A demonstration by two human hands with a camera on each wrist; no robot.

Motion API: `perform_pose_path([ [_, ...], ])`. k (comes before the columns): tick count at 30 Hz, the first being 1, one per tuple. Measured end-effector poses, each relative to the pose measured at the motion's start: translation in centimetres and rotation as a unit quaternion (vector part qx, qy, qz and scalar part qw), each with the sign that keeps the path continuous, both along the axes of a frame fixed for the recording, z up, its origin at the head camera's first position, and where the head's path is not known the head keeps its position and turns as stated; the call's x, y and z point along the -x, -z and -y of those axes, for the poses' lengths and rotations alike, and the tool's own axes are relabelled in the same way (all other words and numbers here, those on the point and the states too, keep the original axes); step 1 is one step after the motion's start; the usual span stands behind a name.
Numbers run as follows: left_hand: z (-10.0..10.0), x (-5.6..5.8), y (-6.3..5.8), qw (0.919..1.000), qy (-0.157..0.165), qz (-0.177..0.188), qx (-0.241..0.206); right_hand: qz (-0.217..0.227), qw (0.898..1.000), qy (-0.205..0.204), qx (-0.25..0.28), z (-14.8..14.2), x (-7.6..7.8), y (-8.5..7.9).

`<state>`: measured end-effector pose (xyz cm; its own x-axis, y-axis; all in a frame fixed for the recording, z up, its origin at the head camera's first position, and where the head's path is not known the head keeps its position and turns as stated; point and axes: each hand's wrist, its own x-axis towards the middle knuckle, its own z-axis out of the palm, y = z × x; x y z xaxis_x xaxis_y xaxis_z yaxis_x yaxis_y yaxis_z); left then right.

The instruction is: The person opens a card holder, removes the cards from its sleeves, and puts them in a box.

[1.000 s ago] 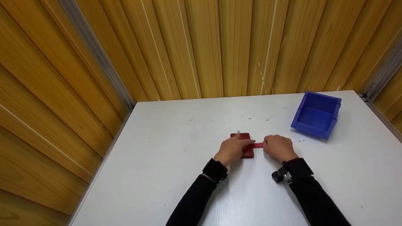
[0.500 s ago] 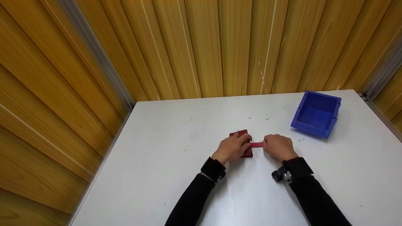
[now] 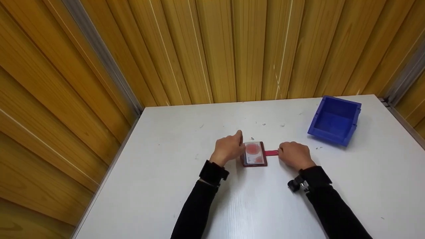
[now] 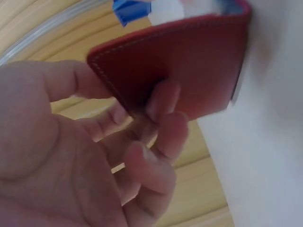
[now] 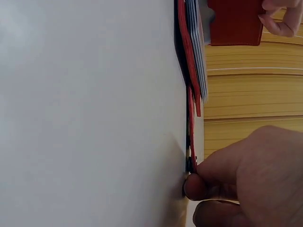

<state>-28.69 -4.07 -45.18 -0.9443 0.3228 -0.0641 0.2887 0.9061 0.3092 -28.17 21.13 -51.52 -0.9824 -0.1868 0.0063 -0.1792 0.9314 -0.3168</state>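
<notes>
A red card holder (image 3: 264, 154) lies opened on the white table in the head view, showing a clear sleeve with red circles printed inside. My left hand (image 3: 228, 148) is at its left side and pinches the raised cover (image 4: 203, 66), whose stitched outer face fills the left wrist view. A narrow red strap (image 3: 271, 152) runs out from the right side. My right hand (image 3: 295, 155) pinches the strap's far end between thumb and fingers, low at the tabletop. Seen edge-on in the right wrist view are the stacked sleeves (image 5: 196, 47), with the cover standing up beyond them.
A blue plastic bin (image 3: 327, 138) stands at the back right of the white table (image 3: 159, 186). Wood-look panel walls (image 3: 212, 49) rise behind the table and at its left. Small marks dot the tabletop.
The card holder was closed under my left hand. That hand has moved left and lifted the cover open, uncovering the sleeves. My right hand has kept its grip on the strap.
</notes>
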Motion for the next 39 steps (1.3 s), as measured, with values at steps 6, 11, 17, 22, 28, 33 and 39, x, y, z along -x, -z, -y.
perform_pose_path([
  [6, 2.5, 0.9, 0.1, 0.9992, -0.014, 0.032, 0.021, 0.004, 1.000, 0.002, -0.002, 0.0, 0.1, 0.0],
  [11, 4.1, 1.5, 1.2, 0.9960, -0.014, 0.087, 0.011, 0.003, 1.000, 0.001, -0.007, 0.0, 0.0, 0.0],
  [17, 5.1, 2.1, 2.6, 0.9881, -0.018, 0.153, 0.006, 0.011, 1.000, -0.002, -0.009, 0.0, 0.0, -0.1],
  [22, 5.3, 2.2, 2.9, 0.9877, -0.021, 0.154, 0.017, 0.010, 1.000, -0.001, -0.015, 0.1, 0.1, -0.1],
  [28, 5.1, 2.0, 2.9, 0.9883, -0.027, 0.150, 0.011, 0.012, 1.000, -0.001, -0.018, -0.2, 0.2, -0.1],
  [33, 4.4, 1.6, 2.8, 0.9895, -0.027, 0.141, 0.015, 0.025, 1.000, 0.002, -0.018, -0.7, 0.3, -0.3],
  [39, 3.4, 1.5, 3.0, 0.9916, -0.007, 0.124, 0.036, 0.034, 0.999, 0.014, -0.022, -1.4, 0.1, -0.7],
])
